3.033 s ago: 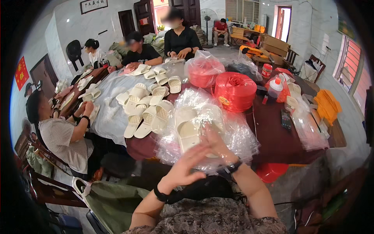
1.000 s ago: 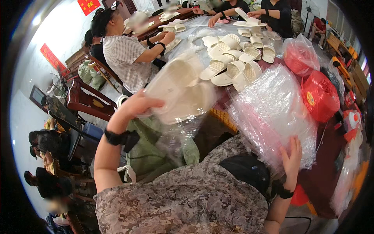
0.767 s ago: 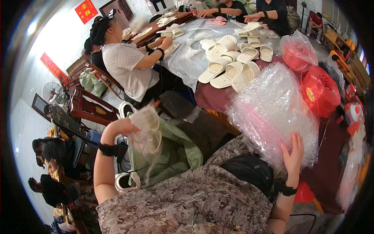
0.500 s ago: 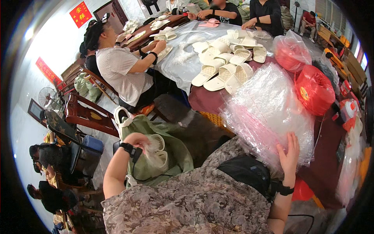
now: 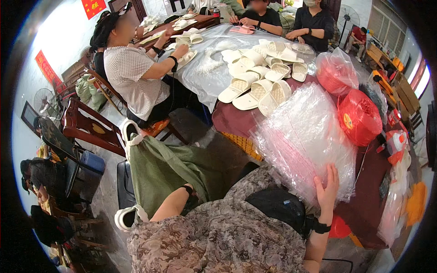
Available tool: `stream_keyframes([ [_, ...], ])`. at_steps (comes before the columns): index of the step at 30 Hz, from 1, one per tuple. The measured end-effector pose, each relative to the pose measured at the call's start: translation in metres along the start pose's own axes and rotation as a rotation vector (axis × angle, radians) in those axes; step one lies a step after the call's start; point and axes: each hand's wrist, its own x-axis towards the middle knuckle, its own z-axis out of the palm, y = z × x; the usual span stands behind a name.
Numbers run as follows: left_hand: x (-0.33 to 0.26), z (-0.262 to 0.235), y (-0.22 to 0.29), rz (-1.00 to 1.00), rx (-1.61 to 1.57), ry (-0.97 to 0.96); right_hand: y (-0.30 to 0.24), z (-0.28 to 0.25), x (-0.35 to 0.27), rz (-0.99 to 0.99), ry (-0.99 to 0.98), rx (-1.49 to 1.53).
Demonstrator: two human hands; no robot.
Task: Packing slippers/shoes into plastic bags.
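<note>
My left hand reaches down into the mouth of a green woven sack, which hangs open at my left side. Its fingers are hidden there, and so is whatever they may hold. On the stack of clear plastic bags in front of me, my right hand lies with fingers stretched out. Pink edging runs along part of that stack. Beyond it, several cream slippers are heaped on the table, some on plastic sheeting.
Two red rolls of plastic twine stand to the right of the bags. A wooden chair is at my left, behind the sack. One co-worker in a white dotted shirt sits at the table's left, handling a slipper. Others sit across the far side.
My left hand has lowered clear-bagged cream slippers into the sack, where they are out of sight. My right hand still rests on the bags. The view has shifted slightly.
</note>
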Motion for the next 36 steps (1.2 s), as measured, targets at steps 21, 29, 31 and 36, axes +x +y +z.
stream_keyframes([
  [21, 0.075, -0.174, 0.131, 0.432, -0.637, -0.148, 0.011, 0.002, -0.015, 0.101, 0.081, -0.044],
  [29, -0.024, -0.25, 0.151, 0.328, -0.323, -0.589, 0.003, 0.005, -0.012, 0.115, 0.061, -0.007],
  [31, -0.046, -0.261, 0.152, 0.261, -0.454, -0.644, 0.001, 0.007, -0.01, 0.113, 0.051, 0.001],
  [36, -0.065, -0.291, 0.18, 0.294, 0.047, -0.817, 0.001, 0.004, -0.01, 0.126, 0.041, -0.002],
])
